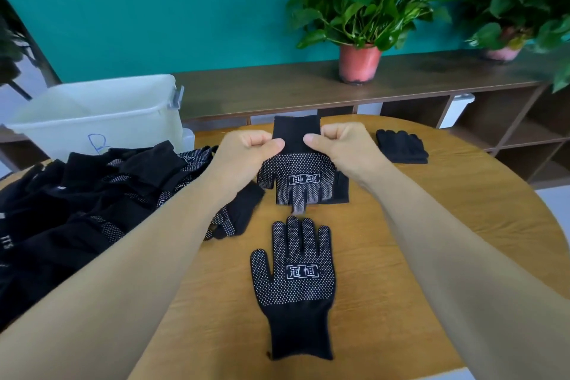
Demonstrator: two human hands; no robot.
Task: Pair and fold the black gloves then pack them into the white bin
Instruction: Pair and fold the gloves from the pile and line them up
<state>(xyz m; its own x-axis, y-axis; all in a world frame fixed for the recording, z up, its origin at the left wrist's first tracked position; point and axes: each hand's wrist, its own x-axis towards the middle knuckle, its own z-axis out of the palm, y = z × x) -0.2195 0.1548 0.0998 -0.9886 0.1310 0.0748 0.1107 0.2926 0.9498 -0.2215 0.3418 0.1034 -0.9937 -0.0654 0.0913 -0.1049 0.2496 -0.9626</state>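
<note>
1. While both arms reach over the wooden table (pixel 447 225), the left hand (pixel 246 148) pinches one edge of the held glove (pixel 297 170) at its cuff, thumb against curled fingers.
2. The right hand (pixel 342 145) pinches the opposite cuff edge in the same way.
3. Held glove: cuff away from the person, dotted side and white logo facing the camera, fingers pointing toward the person.
4. The flat glove (pixel 294 284) lies dotted side up on the table, nearer the person. Its fingertips are near the held glove's fingertips but apart from them.
5. The glove pile (pixel 77 194) covers the table's left side, partly under the left forearm.
6. The white bin (pixel 101 120) stands behind the pile, far left.
7. A folded pair (pixel 401 146) lies on the table beyond the right hand.
8. A potted plant (pixel 359 65) stands on the shelf behind.
</note>
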